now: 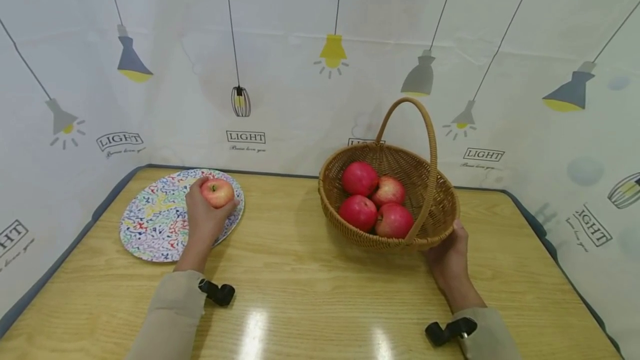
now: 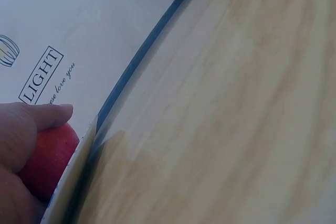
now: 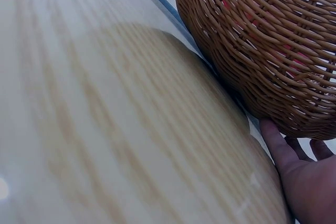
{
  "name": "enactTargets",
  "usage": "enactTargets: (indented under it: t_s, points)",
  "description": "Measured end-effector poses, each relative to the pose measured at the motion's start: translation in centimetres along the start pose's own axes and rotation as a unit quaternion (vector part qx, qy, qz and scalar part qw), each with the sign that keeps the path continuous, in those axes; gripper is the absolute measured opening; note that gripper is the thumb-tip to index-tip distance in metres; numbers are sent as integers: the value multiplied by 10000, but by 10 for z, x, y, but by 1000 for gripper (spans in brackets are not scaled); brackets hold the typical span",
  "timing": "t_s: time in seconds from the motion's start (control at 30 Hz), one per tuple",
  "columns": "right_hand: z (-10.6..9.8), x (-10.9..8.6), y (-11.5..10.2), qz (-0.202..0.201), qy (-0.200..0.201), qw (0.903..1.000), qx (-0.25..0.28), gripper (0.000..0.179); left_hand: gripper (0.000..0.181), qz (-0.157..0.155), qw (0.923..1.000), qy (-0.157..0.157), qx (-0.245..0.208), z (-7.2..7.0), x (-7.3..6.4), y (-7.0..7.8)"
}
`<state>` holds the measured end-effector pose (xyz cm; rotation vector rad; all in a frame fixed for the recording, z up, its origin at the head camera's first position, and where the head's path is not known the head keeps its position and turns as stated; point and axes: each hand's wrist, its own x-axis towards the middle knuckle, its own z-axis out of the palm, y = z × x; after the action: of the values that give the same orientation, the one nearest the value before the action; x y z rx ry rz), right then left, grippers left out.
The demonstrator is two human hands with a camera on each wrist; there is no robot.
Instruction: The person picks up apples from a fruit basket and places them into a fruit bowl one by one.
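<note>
My left hand (image 1: 207,215) grips a red and yellow apple (image 1: 218,193) over the right part of a round plate (image 1: 155,221) with a colourful squiggle pattern. In the left wrist view the apple (image 2: 50,156) sits between thumb and fingers, close over the plate's edge. On the right, my right hand (image 1: 450,251) holds a brown wicker basket (image 1: 332,207) low on its right side, fingers partly hidden behind the weave. The basket tilts, its opening facing left and toward me. Several red apples (image 1: 360,213) lie together in its left half. Its arched handle (image 1: 432,165) stands up, untouched.
A light wooden table (image 1: 290,293) lies under everything, with a dark edge strip along its back and sides. Behind it hangs a pale cloth (image 1: 290,99) printed with lamps and the word LIGHT. Each forearm wears a small black wrist camera (image 1: 217,292).
</note>
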<state>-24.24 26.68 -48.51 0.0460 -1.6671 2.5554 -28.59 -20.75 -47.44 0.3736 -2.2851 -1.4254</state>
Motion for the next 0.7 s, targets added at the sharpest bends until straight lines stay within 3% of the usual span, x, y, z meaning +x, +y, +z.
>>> enactTargets:
  t_s: [0.7]
  points:
    - [-2, 3, 2, 0, 46, 9999, 153, 64, 93, -62, 9996, -155, 244, -3, 0, 3]
